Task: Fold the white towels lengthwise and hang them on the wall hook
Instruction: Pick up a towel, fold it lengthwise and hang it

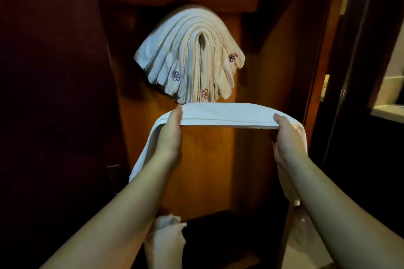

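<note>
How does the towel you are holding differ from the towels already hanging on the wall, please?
The held towel is a single strip stretched flat between the left hand and right hand, its ends hanging down; the hung towels are many, draped in a thick fanned bundle.
The held towel sits below the hung towels, not yet on the wall.
No embroidery shows on the held towel; several hung towels show small flower motifs.
All are pale and folded into narrow strips.

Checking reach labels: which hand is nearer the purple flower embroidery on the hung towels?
Left. The left hand grips the folded towel just below the purple flower embroidery; the right hand is lower and far right.
</note>
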`<act>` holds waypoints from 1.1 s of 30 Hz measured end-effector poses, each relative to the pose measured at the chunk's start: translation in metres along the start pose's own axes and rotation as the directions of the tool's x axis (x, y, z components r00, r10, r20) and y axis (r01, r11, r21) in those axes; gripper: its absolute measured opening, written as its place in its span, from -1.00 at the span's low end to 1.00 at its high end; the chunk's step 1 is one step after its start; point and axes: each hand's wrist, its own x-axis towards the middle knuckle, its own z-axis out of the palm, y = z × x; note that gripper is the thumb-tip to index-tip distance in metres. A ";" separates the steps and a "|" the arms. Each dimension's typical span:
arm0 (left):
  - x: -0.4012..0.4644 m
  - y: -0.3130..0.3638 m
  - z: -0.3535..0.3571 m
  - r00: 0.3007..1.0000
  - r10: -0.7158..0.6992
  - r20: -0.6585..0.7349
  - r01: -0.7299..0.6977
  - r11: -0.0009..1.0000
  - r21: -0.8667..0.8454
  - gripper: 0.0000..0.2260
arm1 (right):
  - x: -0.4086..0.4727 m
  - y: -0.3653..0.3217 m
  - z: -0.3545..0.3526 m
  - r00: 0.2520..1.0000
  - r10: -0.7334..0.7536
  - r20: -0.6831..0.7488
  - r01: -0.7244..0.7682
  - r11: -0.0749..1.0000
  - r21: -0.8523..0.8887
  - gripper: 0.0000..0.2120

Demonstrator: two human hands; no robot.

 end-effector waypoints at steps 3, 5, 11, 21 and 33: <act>0.041 0.020 -0.001 0.997 0.081 -0.007 -0.080 0.994 0.073 -0.80 | 0.028 -0.005 0.033 0.999 -0.042 0.028 0.043 0.998 -0.038 -0.61; 0.068 0.034 0.002 0.989 0.145 0.002 -0.144 0.981 0.128 -0.81 | 0.050 -0.010 0.056 0.997 -0.068 0.043 0.072 0.993 -0.096 -0.73; 0.147 0.074 0.014 0.961 0.228 0.156 -0.264 0.925 0.274 -0.53 | 0.109 -0.035 0.113 0.980 -0.194 0.054 0.201 0.958 -0.203 -0.65; 0.265 0.147 0.044 0.912 0.379 0.154 -0.409 0.850 0.331 -0.18 | 0.165 -0.105 0.191 0.911 -0.359 0.202 0.412 0.807 -0.424 -0.61; 0.390 0.223 0.083 0.864 0.502 0.028 -0.484 0.814 0.321 -0.24 | 0.313 -0.164 0.307 0.845 -0.373 0.384 0.491 0.825 -0.278 -0.06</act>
